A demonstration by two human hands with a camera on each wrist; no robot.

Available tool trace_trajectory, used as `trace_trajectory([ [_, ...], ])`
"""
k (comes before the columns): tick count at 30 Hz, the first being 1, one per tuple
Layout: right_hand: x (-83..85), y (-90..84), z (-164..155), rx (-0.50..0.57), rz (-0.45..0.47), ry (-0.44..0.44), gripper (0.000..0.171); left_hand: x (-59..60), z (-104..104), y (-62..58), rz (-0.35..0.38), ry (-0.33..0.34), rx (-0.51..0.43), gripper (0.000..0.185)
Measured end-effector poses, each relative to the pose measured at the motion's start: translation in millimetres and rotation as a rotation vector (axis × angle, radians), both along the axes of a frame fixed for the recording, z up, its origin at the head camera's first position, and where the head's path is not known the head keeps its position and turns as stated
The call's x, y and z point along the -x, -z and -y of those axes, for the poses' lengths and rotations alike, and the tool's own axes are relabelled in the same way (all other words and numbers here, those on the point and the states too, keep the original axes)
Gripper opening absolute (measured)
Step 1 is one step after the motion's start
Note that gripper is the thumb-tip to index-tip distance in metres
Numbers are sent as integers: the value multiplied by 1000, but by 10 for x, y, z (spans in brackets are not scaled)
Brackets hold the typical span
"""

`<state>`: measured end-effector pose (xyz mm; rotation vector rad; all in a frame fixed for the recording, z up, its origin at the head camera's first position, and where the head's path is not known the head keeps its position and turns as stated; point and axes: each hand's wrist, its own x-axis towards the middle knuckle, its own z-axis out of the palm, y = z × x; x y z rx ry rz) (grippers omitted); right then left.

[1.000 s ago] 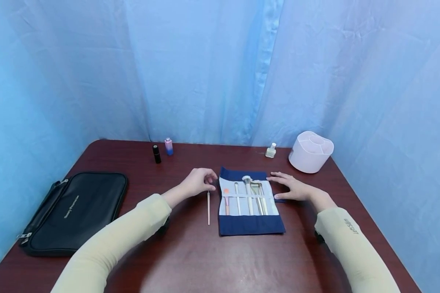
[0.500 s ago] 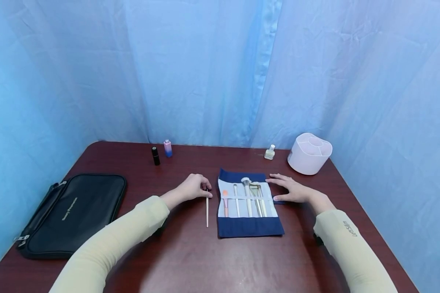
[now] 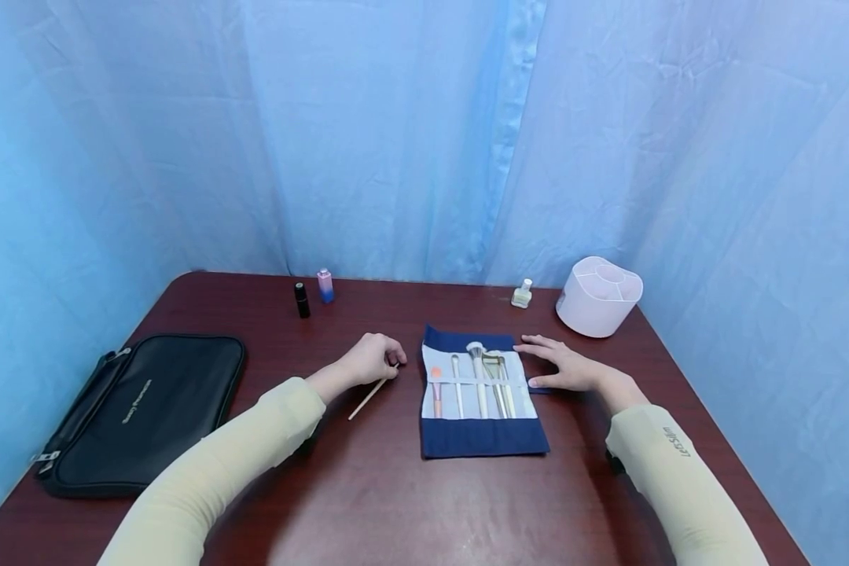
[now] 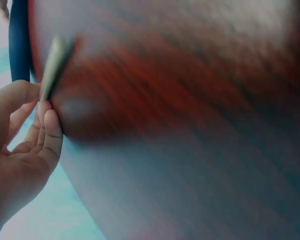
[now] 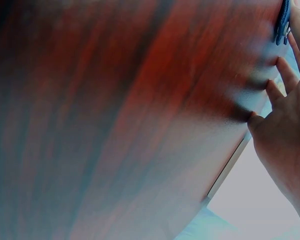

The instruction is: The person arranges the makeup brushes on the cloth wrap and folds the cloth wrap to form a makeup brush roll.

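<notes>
My left hand (image 3: 372, 360) pinches a thin, pale-handled makeup brush (image 3: 365, 402) between thumb and fingertips, left of the brush roll. The handle slants down to the left; its other end is hidden by the fingers. In the left wrist view the brush (image 4: 53, 62) is blurred. A navy and white fabric brush roll (image 3: 484, 438) lies unfolded, with several brushes tucked under its band, among them a fluffy white-tipped brush (image 3: 478, 369) and an orange-tipped brush (image 3: 436, 389). My right hand (image 3: 564, 367) rests with spread fingers at the roll's right edge, fingertips touching it.
On the left lies a black zip case (image 3: 156, 409). At the back stand a black lipstick tube (image 3: 302, 300), a pink-blue bottle (image 3: 325, 285), a small nail polish bottle (image 3: 522, 293) and a white divided organizer (image 3: 597, 299). A blue curtain (image 3: 396, 141) hangs behind the table.
The left hand has taken hold of the thin brush by its upper end. Its handle has swung from pointing straight toward me to slanting left. The right hand stays put.
</notes>
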<state>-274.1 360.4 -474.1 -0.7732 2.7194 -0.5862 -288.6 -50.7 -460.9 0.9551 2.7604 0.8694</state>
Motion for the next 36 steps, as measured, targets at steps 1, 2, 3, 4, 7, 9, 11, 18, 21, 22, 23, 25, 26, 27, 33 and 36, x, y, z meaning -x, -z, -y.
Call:
trace_trajectory([
  [1, 2, 2, -2, 2, 0, -1, 73, -1, 2, -3, 5, -4, -1, 16],
  [2, 3, 4, -4, 4, 0, -2, 73, -2, 7, -7, 10, -6, -3, 17],
  [3, 5, 7, -7, 2, -2, -3, 73, -4, 11, -14, 21, -7, -11, 17],
  [4, 6, 10, -8, 3, -1, -5, 73, -3, 16, -18, 32, -10, -20, 18],
  [7, 11, 18, -15, 3, 1, -8, 73, 10, 39, -31, 67, -26, -50, 19],
  [9, 13, 21, -16, 0, 1, -10, 73, 25, 59, -43, 85, -41, -76, 19],
  [11, 15, 21, -18, 0, -1, -11, 72, 48, 79, -62, 91, -53, -101, 19],
  [18, 8, 1, -11, 6, 3, -14, 72, 97, 97, -260, 113, -47, -213, 24],
  [21, 7, -2, -10, 2, 8, -8, 73, 101, 74, -368, 118, -40, -247, 26],
  [22, 7, -2, -8, 0, 8, -6, 73, 104, 61, -401, 122, -39, -258, 27],
  [23, 7, -2, -7, 0, 8, -5, 73, 104, 48, -431, 127, -35, -274, 27],
  [25, 10, -1, -7, -2, 10, -4, 73, 105, 9, -490, 141, -25, -311, 28],
  [26, 10, -1, -5, 0, 9, -7, 72, 106, -17, -518, 150, -25, -330, 28],
  [27, 10, 1, -4, -1, 6, -10, 72, 107, -44, -546, 161, -25, -347, 28],
  [33, 9, -1, -10, -14, 13, 3, 73, 115, -254, -702, 205, -10, -435, 32],
  [36, 9, -5, -9, -13, 13, 8, 73, 128, -368, -764, 235, 0, -477, 35],
])
